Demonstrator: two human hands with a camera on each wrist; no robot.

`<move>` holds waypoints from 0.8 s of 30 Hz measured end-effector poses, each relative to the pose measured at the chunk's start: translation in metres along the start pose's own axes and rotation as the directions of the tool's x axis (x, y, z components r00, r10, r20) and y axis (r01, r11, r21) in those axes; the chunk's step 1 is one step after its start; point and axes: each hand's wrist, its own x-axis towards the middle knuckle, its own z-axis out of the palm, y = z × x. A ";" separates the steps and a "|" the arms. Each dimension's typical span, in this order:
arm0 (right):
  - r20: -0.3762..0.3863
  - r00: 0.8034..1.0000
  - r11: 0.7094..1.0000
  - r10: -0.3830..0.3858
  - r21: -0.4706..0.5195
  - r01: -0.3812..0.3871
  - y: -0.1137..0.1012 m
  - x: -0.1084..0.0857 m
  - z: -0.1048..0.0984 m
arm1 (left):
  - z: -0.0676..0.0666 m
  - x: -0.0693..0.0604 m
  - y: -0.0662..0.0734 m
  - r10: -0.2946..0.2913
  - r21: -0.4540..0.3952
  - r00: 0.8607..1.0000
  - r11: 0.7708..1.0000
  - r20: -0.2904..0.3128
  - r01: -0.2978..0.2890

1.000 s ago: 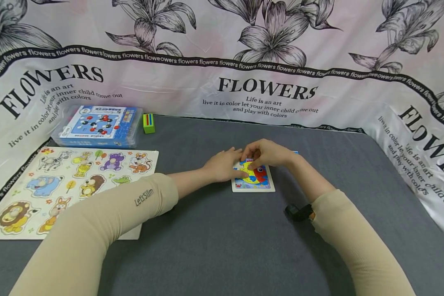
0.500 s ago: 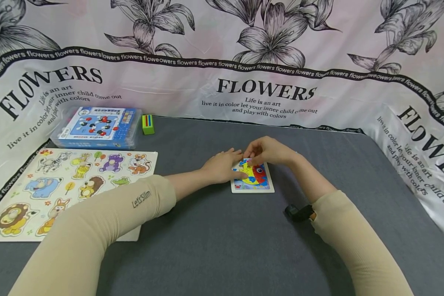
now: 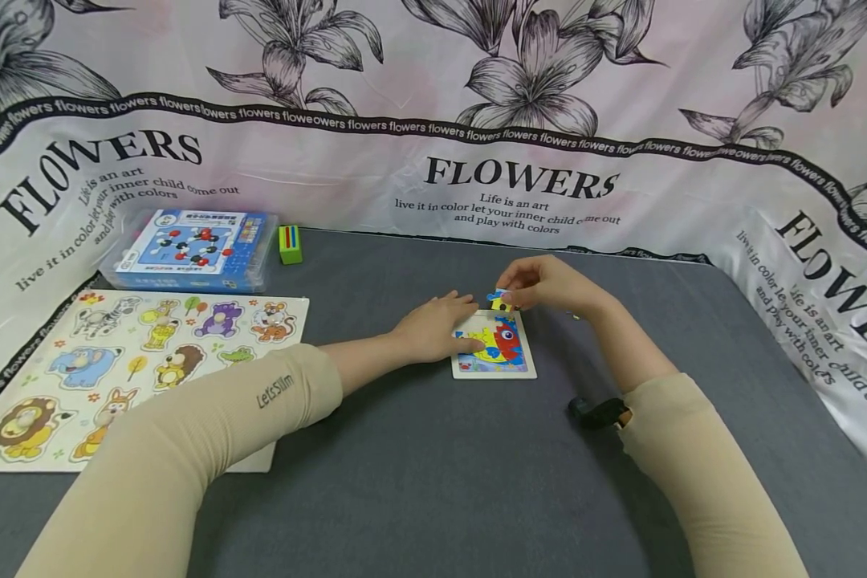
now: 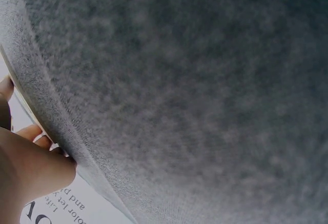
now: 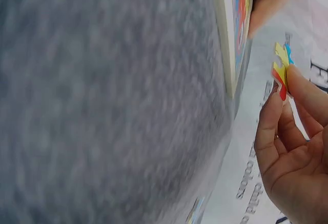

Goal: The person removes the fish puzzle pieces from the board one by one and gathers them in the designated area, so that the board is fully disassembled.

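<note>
A small fish jigsaw puzzle in a pale frame [image 3: 494,375] lies on the grey table, ahead of me. My left hand [image 3: 432,327] rests at its left side with the thumb lying over the picture and the other fingers stretched out past it. Just above the puzzle's far edge, my right hand [image 3: 549,285] pinches a puzzle piece [image 5: 283,70] between thumb and fingertips. That piece is yellow, red and blue. The left wrist view catches only part of a hand [image 4: 38,167] and the frame's edge at its left border.
A large animal puzzle board [image 3: 289,309] lies on the left, partly under my left sleeve. Behind it stand a clear box with a blue molecule label [image 3: 188,245] and a small green block [image 3: 290,244]. Another small colourful piece [image 3: 575,316] shows beside my right wrist.
My right hand has lifted a puzzle piece from the top of the fish puzzle and moved slightly up and right with it. The left hand has stayed in place.
</note>
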 end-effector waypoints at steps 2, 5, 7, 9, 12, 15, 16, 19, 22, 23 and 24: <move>-0.023 1.000 1.000 0.015 0.004 -0.015 0.004 -0.003 -0.004 | 0.001 0.001 0.000 -0.001 0.005 1.000 1.000 0.001 0.001; -0.049 0.998 0.999 0.028 0.021 -0.027 0.010 -0.006 -0.011 | 0.001 0.001 0.001 -0.004 0.013 1.000 1.000 -0.001 0.004; -0.068 0.997 0.999 0.038 0.041 -0.035 0.015 -0.009 -0.015 | 0.002 0.001 0.001 -0.004 0.018 1.000 1.000 -0.003 0.004; -0.088 0.995 0.997 0.050 0.061 -0.044 0.021 -0.012 -0.020 | 0.002 0.000 0.000 -0.004 0.021 1.000 1.000 -0.006 0.004; -0.132 0.988 0.994 0.080 0.087 -0.069 0.028 -0.016 -0.025 | 0.002 -0.001 0.000 0.000 0.019 1.000 1.000 -0.009 0.000; -0.171 0.979 0.991 0.111 0.087 -0.098 0.036 -0.020 -0.032 | 0.002 -0.002 0.001 0.005 0.018 1.000 1.000 -0.010 -0.004; -0.181 0.976 0.991 0.120 0.085 -0.106 0.038 -0.021 -0.034 | 0.002 -0.003 0.001 0.006 0.018 1.000 1.000 -0.010 -0.005; -0.201 0.970 0.989 0.139 0.076 -0.126 0.045 -0.024 -0.040 | 0.001 -0.003 0.001 0.007 0.021 1.000 1.000 -0.009 -0.007; -0.208 0.967 0.988 0.145 0.077 -0.132 0.052 -0.028 -0.047 | 0.001 -0.003 0.001 0.006 0.024 1.000 1.000 -0.007 -0.006; -0.210 0.967 0.988 0.145 0.078 -0.131 0.054 -0.030 -0.049 | 0.000 -0.003 0.001 0.006 0.025 1.000 1.000 -0.006 -0.006; -0.211 0.966 0.988 0.148 0.080 -0.134 0.056 -0.031 -0.051 | 0.000 -0.003 0.002 0.005 0.026 1.000 1.000 -0.005 -0.005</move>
